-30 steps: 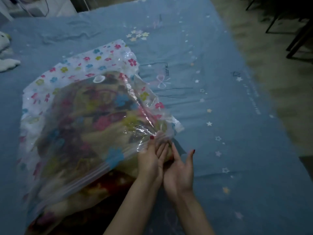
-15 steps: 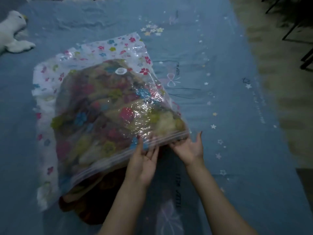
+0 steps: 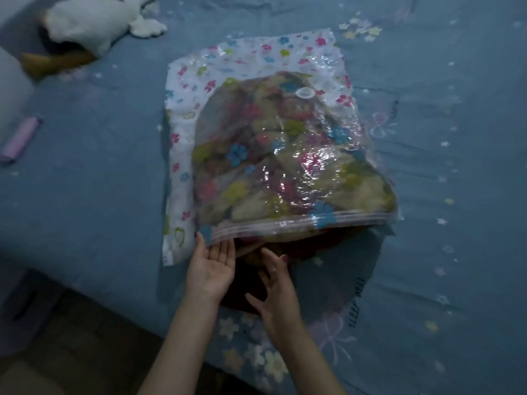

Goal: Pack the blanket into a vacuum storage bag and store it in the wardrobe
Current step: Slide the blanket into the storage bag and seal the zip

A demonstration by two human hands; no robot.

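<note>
A clear vacuum storage bag (image 3: 256, 67) printed with small flowers lies on the blue bed, its round valve (image 3: 304, 93) on top. The folded blanket (image 3: 288, 178) fills most of it, and a dark red part (image 3: 248, 283) sticks out of the bag's mouth toward me. My left hand (image 3: 212, 266), palm up with straight fingers, lifts the zipper edge (image 3: 285, 225) at its left end. My right hand (image 3: 278, 295), fingers spread, rests on the protruding blanket just below the opening.
A white plush toy (image 3: 94, 21) lies at the far left of the bed sheet (image 3: 442, 252). A lilac tube-shaped object (image 3: 21, 138) lies at the left edge. The bed's near edge runs diagonally at lower left, with dark floor (image 3: 57, 352) beyond it.
The view has swung left, and the bag now lies with its mouth straight toward me. My left hand has moved to the zipper edge's left end; my right hand has left its right corner for the blanket.
</note>
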